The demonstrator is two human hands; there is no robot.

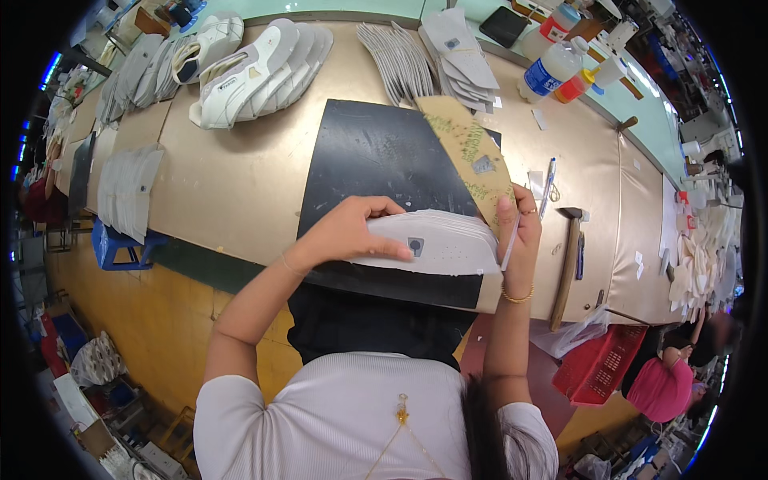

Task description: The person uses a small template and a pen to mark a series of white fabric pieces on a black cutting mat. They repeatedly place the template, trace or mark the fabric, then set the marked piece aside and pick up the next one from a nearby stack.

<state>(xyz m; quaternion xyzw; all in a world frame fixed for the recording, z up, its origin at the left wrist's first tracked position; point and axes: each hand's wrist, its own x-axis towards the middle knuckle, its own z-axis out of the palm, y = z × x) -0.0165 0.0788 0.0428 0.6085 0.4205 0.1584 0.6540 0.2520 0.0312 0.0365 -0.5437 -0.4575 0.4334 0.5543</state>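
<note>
Black bench mat (376, 152) underlies a stack of grey shoe-upper panels (456, 246), gripped by the left hand (346, 228); the right hand (525, 226) pinches a pale edge at its end. Handling seems midway; the remainder is unclear.

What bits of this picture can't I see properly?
In the head view:
Left grip: some fingertips are hidden behind the grey pieces.
Yellow-brown card: its bottom end is hidden around the right grip.
Black board: partly covered by the pieces and card.
Person in pink: too small and blurry.
</note>
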